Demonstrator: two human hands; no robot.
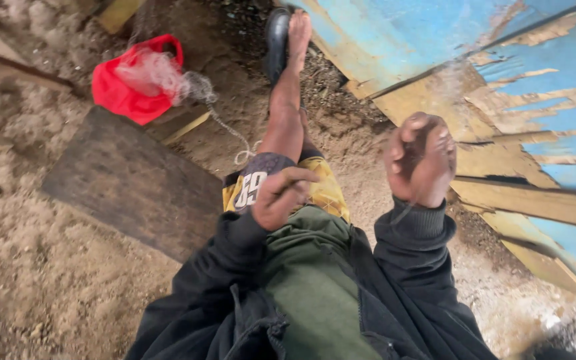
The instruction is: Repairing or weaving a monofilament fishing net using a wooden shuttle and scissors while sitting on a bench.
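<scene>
**Thin pale line gripped in both fists above sandy ground**

Left hand [280, 197] clenched over the knee, pinching a thin pale fibrous line [225, 130]. Right hand [421, 160] raised and curled shut around a dark tuft, a fine strand trailing down past the wrist; exact contents hard to make out. Line running away across the dirt, looping near the shin, ending in a fuzzy whitish tangle [161, 73] piled on a crumpled red plastic bag [131, 87]. Flat dark weathered wooden board [135, 183] lying beside the leg, partly covering the loose, gritty sandy ground [41, 280]. Bare foot in a black rubber sandal [277, 40] stretched forward. Peeling blue-painted wooden hull planks [501, 80] on the right, cut off by the edge.
</scene>
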